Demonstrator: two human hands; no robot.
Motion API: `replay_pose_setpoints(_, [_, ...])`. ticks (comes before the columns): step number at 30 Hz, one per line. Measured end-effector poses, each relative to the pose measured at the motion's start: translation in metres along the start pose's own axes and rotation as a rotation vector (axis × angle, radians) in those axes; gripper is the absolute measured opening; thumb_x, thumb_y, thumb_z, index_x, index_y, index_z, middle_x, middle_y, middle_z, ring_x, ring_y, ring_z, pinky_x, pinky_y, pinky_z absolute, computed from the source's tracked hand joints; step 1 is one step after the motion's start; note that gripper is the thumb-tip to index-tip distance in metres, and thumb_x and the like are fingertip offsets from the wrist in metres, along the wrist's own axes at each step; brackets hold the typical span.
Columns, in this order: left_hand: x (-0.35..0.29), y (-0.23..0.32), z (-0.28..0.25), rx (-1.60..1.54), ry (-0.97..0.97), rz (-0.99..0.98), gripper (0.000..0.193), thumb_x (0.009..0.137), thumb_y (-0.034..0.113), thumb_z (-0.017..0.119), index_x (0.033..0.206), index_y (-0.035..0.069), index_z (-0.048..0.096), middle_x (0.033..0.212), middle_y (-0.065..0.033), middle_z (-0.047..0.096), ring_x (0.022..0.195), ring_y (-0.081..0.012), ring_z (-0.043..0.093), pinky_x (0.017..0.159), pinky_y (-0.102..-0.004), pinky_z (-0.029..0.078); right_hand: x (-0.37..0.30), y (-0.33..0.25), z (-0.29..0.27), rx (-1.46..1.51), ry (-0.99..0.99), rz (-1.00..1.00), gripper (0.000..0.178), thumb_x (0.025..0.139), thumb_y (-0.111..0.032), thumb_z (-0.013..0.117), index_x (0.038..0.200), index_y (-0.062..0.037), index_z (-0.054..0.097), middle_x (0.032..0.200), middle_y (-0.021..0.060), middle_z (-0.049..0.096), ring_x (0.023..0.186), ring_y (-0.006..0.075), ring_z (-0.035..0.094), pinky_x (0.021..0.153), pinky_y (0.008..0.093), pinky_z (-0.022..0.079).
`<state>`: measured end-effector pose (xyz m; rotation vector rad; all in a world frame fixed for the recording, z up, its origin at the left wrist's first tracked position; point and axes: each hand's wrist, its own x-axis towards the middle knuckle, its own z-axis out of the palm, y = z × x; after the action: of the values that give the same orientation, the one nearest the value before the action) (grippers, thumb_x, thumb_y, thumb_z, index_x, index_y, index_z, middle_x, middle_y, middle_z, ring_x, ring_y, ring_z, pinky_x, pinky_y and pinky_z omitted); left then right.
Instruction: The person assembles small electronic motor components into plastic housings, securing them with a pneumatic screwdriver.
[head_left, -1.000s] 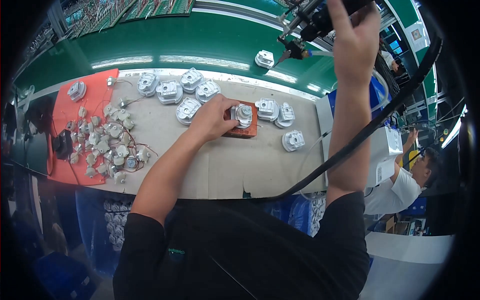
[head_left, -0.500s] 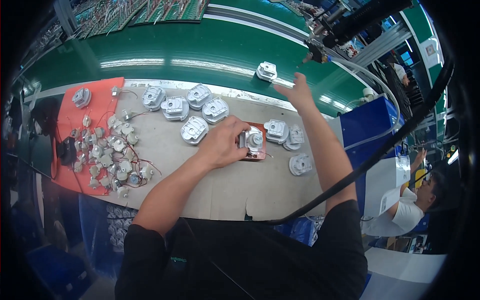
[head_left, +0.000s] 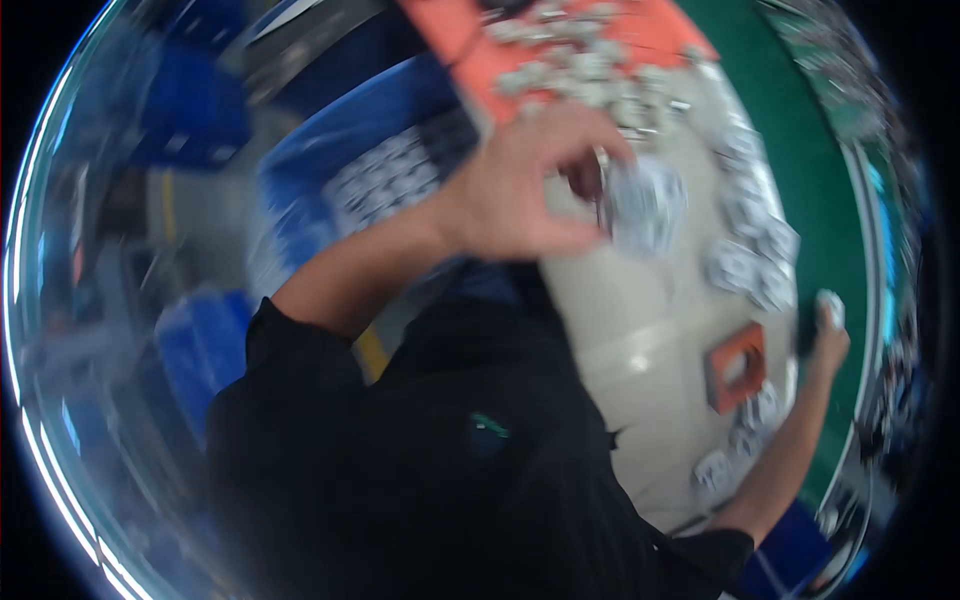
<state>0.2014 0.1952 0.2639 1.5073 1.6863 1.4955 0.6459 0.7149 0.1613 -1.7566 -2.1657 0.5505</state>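
Observation:
My left hand (head_left: 535, 185) is raised off the table, with thumb and fingers closed round a round white plastic housing (head_left: 648, 208), which is blurred by motion. My right hand (head_left: 832, 345) reaches out over the green conveyor, and its fingers are on another white plastic housing (head_left: 829, 305), partly hidden by the hand. Between the two arms an orange-red fixture block (head_left: 718, 362) with a round hole lies on the table. Several white housings (head_left: 735, 266) stand near the conveyor edge, and a few more (head_left: 713, 472) lie beside my right forearm.
An orange-red sheet (head_left: 445, 28) carries a heap of small pale motors (head_left: 595, 65) with wires. Beside the table stands a blue-lined bin (head_left: 300, 180) holding rows of white parts. A blue box (head_left: 795, 550) is past my right elbow.
The view has swung sharply to the left. My left hand has lifted a housing off the fixture and carried it away. My right hand has reached the housing on the conveyor.

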Motion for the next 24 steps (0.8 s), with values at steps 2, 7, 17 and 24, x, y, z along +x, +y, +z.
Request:
replay_pose_setpoints(2, [-0.04, -0.034, -0.043, 0.015, 0.315, -0.136, 0.054, 0.073, 0.003, 0.082, 0.123, 0.001, 0.062, 0.105, -0.0093, 0.07, 0.09, -0.0156, 0.07, 0.083, -0.0301, 0.057, 0.027, 0.039, -0.007, -0.191, 0.115, 0.037, 0.086, 0.079, -0.066, 0.076, 0.116, 0.0115, 0.069, 0.109, 0.0261, 0.073, 0.1, 0.0347, 0.069, 0.09, 0.0441, 0.05])
replay_pose_setpoints(7, [-0.186, -0.116, -0.15, 0.466, 0.762, -0.706, 0.053, 0.069, 0.025, 0.087, 0.112, 0.001, 0.067, 0.1, -0.0108, 0.074, 0.08, -0.0152, 0.071, 0.075, -0.0305, 0.056, 0.021, -0.021, 0.022, -0.193, 0.102, 0.026, 0.091, 0.077, -0.072, 0.074, 0.114, 0.0109, 0.071, 0.106, 0.0211, 0.074, 0.096, 0.0322, 0.068, 0.089, 0.0428, 0.049])
replay_pose_setpoints(17, [-0.348, -0.344, -0.129, 0.574, 0.545, -1.796, 0.053, 0.068, 0.035, 0.084, 0.104, -0.003, 0.075, 0.121, -0.0226, 0.072, 0.115, -0.0317, 0.07, 0.097, -0.0385, 0.056, -0.001, 0.035, -0.073, 0.207, -0.073, 0.255, 0.074, 0.083, -0.054, 0.08, 0.13, 0.0016, 0.065, 0.127, 0.0114, 0.063, 0.108, 0.0216, 0.059, 0.091, 0.037, 0.048])
replay_pose_setpoints(24, [-0.413, -0.449, -0.122, 0.508, 0.512, -1.99, 0.059, 0.073, 0.036, 0.082, 0.116, -0.003, 0.072, 0.133, -0.0226, 0.066, 0.122, -0.0337, 0.066, 0.105, -0.0388, 0.051, -0.131, 0.02, -0.108, 0.132, 0.081, 0.151, 0.065, 0.095, -0.031, 0.075, 0.142, 0.0077, 0.052, 0.13, 0.0169, 0.062, 0.11, 0.0254, 0.063, 0.094, 0.0372, 0.051])
